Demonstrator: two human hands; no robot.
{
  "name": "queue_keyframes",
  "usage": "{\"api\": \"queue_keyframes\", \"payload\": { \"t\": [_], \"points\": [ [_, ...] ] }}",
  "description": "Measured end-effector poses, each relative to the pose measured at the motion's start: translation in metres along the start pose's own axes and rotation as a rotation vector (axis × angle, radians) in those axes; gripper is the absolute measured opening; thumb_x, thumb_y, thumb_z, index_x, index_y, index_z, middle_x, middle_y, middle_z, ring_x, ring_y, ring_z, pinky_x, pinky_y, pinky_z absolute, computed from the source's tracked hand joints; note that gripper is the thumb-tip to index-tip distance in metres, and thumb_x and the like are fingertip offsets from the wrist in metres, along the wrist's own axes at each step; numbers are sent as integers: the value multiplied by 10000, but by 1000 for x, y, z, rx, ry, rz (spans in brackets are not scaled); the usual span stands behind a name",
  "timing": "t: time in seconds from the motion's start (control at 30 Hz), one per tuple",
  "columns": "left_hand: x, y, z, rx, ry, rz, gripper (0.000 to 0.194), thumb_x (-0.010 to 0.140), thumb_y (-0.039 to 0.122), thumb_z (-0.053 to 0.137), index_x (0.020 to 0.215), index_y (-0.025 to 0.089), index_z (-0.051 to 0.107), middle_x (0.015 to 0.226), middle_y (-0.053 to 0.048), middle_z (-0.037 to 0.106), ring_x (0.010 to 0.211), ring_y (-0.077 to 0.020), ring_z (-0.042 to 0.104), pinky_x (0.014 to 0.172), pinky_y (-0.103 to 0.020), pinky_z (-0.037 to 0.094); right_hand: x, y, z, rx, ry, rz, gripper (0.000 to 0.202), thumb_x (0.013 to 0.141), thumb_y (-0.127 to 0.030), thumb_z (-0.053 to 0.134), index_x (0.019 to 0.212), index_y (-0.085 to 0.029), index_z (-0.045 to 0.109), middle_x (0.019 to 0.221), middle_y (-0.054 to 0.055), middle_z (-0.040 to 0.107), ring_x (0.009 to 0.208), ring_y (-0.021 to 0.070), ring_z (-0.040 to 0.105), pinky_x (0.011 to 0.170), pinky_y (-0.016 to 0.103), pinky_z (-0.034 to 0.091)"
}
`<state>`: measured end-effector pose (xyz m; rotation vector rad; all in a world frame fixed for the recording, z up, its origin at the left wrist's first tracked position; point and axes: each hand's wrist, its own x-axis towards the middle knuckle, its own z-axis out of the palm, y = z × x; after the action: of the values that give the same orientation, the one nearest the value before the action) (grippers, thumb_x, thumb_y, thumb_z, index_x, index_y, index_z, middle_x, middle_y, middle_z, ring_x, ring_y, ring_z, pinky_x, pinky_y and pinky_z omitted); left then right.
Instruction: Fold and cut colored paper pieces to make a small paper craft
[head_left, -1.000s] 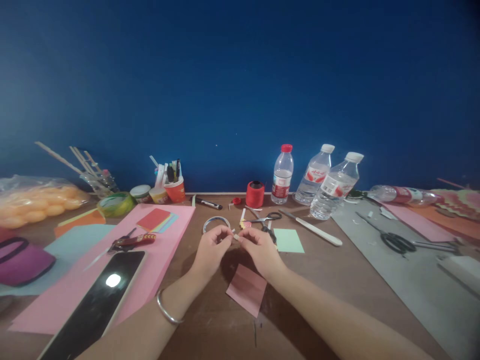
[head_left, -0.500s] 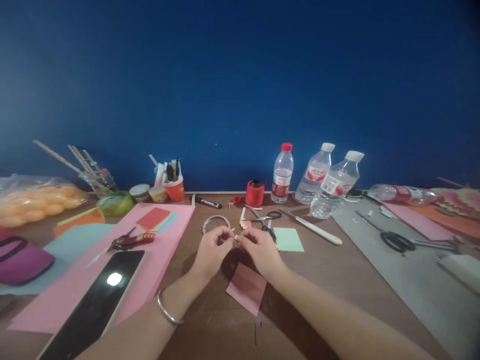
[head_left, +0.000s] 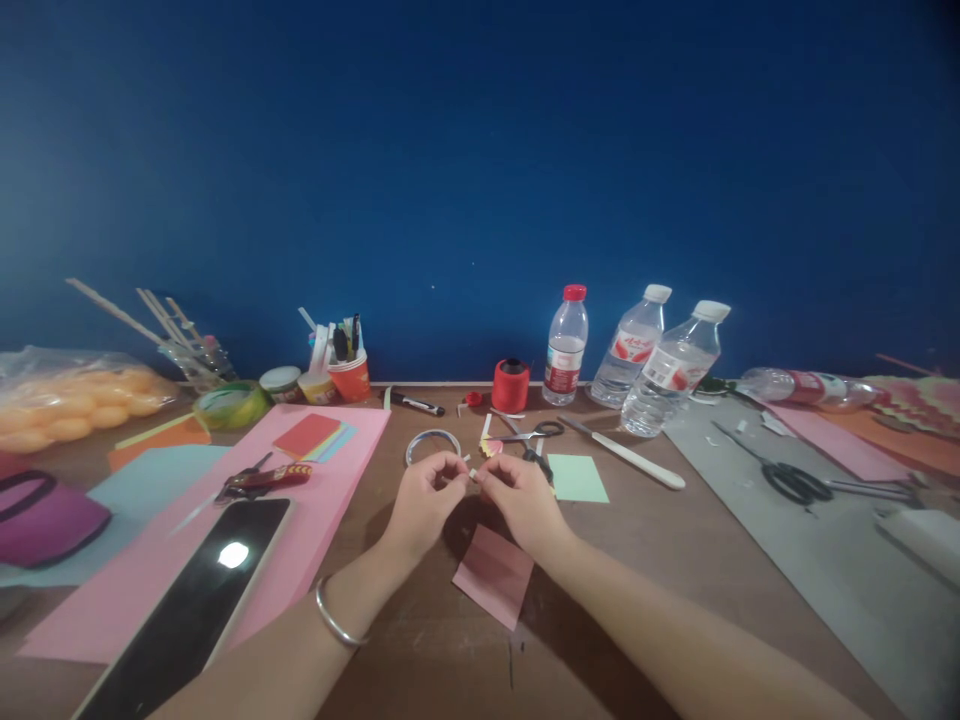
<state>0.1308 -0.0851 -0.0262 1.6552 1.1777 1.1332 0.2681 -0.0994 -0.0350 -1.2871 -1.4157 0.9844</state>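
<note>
My left hand and my right hand meet over the middle of the table, thumbs and forefingers pinched. Between the fingertips shows a tiny pale piece, too small to name; both hands seem closed on it. Just below them a creased pink paper square lies on the table. Beyond my left hand is a silvery ring, perhaps a tape roll. Past my right hand lie scissors and paper scraps, with a pale green paper square to the right.
A white-handled knife lies right of the green square. Bottles and a red spool stand at the back. Left are a phone, pink sheet and pen cup. Right, black scissors rest on a grey mat.
</note>
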Motion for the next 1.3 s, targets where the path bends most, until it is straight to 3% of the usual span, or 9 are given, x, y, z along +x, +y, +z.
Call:
{"api": "queue_keyframes", "payload": {
  "t": [0.87, 0.97, 1.03, 1.17, 1.3],
  "points": [
    [1, 1, 2, 31, -11, 12, 70, 664, 159, 480, 610, 160, 523, 572, 40, 490, 544, -102, 451, 523, -195, 351, 0, 1, 2, 34, -31, 1, 147, 716, -257, 485, 617, -175, 558, 563, -26, 538, 536, 114, 463, 518, 224, 343],
    [1, -1, 2, 30, -6, -9, 61, 676, 171, 487, 624, 162, 519, 563, 43, 488, 522, -100, 452, 504, -195, 351, -3, -2, 0, -12, 47, -90, 128, 723, -244, 501, 821, -193, 567, 741, 3, 593, 667, 145, 519, 614, 252, 387],
    [0, -2, 2, 42, 9, -20, 61, 681, 184, 494, 630, 164, 519, 554, 47, 485, 504, -98, 446, 488, -195, 343, -6, -4, -2, -134, 135, -237, 184, 721, -204, 513, 903, -200, 542, 842, 25, 586, 776, 167, 518, 702, 280, 387],
    [0, -1, 1, 112, 43, 2, 68, 688, 185, 495, 635, 161, 530, 585, 40, 508, 524, -96, 446, 510, -198, 345, -9, -6, -6, -413, 131, -519, 115, 759, -143, 462, 802, -187, 559, 794, 46, 572, 813, 187, 488, 766, 314, 360],
    [-1, 2, 2, 185, 47, 25, 74, 692, 187, 490, 642, 161, 539, 596, 35, 524, 547, -104, 459, 523, -203, 352, -8, -3, -6, -496, 97, -545, 115, 775, -142, 462, 800, -179, 568, 778, 45, 589, 778, 186, 489, 741, 312, 366]
  ]
}}
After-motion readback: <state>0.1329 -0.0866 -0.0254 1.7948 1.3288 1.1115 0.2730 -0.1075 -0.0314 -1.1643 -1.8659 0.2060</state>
